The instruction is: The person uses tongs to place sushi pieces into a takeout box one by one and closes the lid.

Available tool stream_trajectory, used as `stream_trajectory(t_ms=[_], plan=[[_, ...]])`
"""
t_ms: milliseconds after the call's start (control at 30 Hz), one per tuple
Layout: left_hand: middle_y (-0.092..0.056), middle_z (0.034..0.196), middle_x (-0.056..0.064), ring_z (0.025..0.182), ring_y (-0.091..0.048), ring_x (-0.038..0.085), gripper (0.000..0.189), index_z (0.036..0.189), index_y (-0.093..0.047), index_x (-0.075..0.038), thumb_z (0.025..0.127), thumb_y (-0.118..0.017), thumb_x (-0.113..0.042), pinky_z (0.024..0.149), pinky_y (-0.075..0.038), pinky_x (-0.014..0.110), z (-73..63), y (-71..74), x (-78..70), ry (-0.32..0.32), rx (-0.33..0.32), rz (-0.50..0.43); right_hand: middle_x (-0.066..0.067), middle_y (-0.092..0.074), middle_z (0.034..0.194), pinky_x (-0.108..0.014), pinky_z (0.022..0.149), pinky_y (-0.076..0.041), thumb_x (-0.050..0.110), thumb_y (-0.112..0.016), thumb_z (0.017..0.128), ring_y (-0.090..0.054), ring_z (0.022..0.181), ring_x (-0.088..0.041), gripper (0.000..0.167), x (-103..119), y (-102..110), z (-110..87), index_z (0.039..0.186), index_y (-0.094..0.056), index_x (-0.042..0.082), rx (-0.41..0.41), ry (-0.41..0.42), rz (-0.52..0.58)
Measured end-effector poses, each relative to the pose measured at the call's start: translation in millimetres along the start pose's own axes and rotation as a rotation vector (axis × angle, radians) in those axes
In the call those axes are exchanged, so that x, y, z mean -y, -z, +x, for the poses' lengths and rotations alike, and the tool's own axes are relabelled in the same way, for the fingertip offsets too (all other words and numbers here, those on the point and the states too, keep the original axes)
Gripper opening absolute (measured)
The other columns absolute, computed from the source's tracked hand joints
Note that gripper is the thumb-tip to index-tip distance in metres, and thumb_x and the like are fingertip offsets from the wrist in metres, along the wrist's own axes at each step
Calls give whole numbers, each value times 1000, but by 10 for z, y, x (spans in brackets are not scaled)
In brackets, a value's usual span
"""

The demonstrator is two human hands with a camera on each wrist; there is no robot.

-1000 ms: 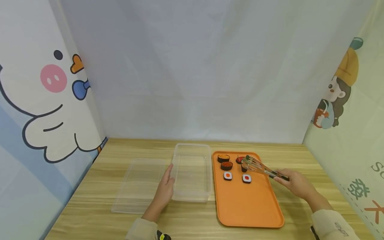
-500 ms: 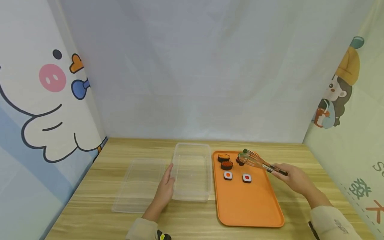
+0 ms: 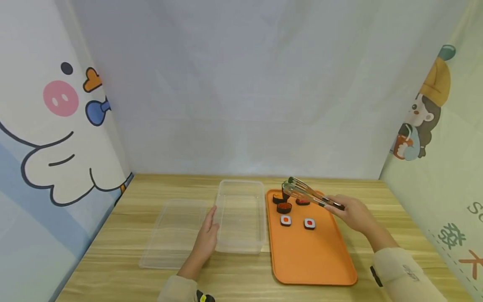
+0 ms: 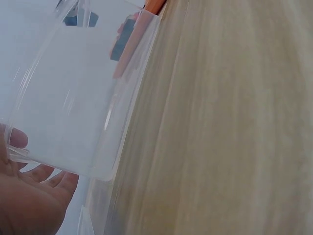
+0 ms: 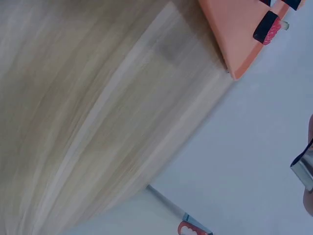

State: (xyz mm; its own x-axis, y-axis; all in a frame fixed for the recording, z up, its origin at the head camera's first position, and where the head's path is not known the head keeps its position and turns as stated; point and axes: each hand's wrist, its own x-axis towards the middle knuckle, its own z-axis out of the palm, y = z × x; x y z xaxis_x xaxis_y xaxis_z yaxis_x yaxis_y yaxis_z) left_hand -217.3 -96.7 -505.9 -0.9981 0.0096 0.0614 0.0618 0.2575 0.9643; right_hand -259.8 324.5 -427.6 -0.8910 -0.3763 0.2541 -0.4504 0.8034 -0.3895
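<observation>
In the head view my left hand (image 3: 205,240) holds the left side of a clear plastic container (image 3: 241,218); the left wrist view shows the thumb over the container's rim (image 4: 19,155) and fingers beneath it. My right hand (image 3: 352,213) grips metal tongs (image 3: 307,194) by the dark handle end. Between the tong tips hangs a dark-wrapped sushi piece (image 3: 285,191), above the far left of an orange tray (image 3: 313,260). On the tray lie roe-topped sushi (image 3: 284,208), a red-topped piece (image 3: 303,201) and white rolls, one with an orange centre (image 3: 285,220), another with a red centre (image 3: 309,223).
A flat clear lid (image 3: 173,235) lies left of the container on the wooden table (image 3: 241,277). A pale curtain (image 3: 241,105) rises behind the table's far edge. Printed cloths (image 3: 426,197) flank both sides.
My right hand and the tongs have moved left, carrying the dark-wrapped sushi away from the red-topped piece. The left hand and container stay in place.
</observation>
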Motion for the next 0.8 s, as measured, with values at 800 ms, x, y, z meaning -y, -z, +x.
stream_trajectory(t_ms=[800], plan=[[-15,156,26,139,-19,47,60,155,-18,-5,100,-42,-8,110,-18,60,15,99,6,50,115,-124,-15,-66,113,-42,69,-51,25,-64,96,-63,86,-25,44,539,-352,494,131,-60,-2,28,89,117]])
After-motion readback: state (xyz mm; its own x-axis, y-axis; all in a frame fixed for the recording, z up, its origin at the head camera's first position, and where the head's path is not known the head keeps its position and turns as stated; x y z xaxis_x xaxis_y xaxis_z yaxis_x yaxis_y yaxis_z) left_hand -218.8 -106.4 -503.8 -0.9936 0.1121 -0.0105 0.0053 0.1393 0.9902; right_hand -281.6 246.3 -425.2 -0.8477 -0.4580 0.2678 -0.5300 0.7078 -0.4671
